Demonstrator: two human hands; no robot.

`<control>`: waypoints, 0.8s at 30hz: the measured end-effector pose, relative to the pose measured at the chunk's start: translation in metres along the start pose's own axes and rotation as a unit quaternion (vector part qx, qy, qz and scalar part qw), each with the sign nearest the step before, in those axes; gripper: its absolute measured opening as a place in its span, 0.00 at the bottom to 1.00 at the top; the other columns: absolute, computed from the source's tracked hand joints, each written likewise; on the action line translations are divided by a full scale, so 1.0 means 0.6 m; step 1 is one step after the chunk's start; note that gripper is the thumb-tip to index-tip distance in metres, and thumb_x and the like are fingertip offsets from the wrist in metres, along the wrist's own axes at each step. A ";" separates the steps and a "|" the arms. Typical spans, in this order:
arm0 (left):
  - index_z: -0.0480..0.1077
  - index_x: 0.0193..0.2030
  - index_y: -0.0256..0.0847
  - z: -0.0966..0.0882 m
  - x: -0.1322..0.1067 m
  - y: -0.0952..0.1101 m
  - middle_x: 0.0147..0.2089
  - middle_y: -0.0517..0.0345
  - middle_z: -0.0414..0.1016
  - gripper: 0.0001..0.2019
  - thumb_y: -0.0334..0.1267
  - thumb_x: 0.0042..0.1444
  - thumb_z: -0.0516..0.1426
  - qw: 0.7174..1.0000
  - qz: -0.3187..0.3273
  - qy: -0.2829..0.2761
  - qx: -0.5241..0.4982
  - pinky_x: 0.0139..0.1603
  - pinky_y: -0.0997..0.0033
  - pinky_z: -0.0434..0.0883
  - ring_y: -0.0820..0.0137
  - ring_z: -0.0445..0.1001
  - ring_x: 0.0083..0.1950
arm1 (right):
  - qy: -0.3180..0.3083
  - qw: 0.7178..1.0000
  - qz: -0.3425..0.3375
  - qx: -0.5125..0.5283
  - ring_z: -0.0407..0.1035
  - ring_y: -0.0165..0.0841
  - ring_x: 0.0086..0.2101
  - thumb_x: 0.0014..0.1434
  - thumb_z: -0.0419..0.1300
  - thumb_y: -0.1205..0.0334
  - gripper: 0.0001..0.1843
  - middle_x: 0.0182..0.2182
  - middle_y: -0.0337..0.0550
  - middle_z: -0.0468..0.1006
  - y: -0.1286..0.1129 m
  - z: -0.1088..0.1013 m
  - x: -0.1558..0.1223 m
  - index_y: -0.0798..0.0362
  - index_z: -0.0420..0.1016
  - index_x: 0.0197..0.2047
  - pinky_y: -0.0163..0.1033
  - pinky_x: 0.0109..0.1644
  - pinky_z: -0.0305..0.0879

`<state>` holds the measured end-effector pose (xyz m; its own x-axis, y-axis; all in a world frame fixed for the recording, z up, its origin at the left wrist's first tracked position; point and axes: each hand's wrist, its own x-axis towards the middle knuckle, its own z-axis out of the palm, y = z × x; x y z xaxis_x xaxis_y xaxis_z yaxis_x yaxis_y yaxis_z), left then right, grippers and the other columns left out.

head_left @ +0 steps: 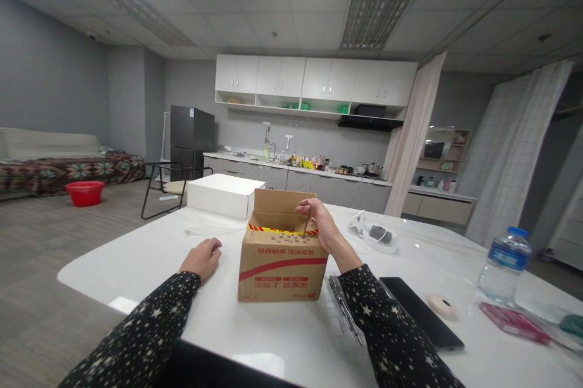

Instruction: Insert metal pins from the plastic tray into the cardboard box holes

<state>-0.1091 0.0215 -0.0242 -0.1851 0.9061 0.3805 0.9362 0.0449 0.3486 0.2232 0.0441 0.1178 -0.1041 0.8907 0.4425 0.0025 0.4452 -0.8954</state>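
An open brown cardboard box (282,266) with red print and striped tape along its rim stands on the white table (255,327) in front of me. My right hand (317,218) hovers over the box's open top, fingers pinched on a thin dark stick-like object (310,219) that hangs down toward the inside. My left hand (203,257) rests on the table left of the box, fingers curled in, nothing visible in it. Both arms wear dark sleeves with stars.
A white box (225,195) sits behind the cardboard box. Right of it lie a plastic-wrapped item (376,234), a black phone (421,310), a small beige object (441,305), a water bottle (504,265) and a red packet (512,321). A metal piece (342,309) lies by my right forearm.
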 end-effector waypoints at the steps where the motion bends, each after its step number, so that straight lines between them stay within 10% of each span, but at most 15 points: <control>1: 0.72 0.46 0.38 -0.001 0.000 0.001 0.47 0.47 0.78 0.14 0.36 0.60 0.48 1.000 0.000 0.001 0.001 0.52 0.64 0.70 0.60 0.77 0.47 | -0.005 1.000 -0.003 -0.003 0.75 0.42 0.46 0.58 0.50 0.49 0.16 0.39 0.47 0.85 -0.001 0.001 -0.001 0.50 0.73 0.38 0.42 0.43 0.65; 24: 0.72 0.48 0.37 -0.002 -0.001 0.002 0.50 0.46 0.77 0.15 0.36 0.61 0.47 1.000 -0.001 -0.007 0.008 0.53 0.64 0.70 0.60 0.77 0.49 | -0.020 1.000 0.013 0.020 0.71 0.42 0.45 0.51 0.57 0.43 0.20 0.37 0.44 0.81 -0.002 0.006 -0.005 0.49 0.70 0.39 0.45 0.50 0.62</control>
<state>-0.1081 0.0206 -0.0227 -0.1832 0.9119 0.3672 0.9403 0.0535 0.3362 0.2198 0.0406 0.1175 -0.1448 0.8970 0.4177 -0.0341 0.4174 -0.9081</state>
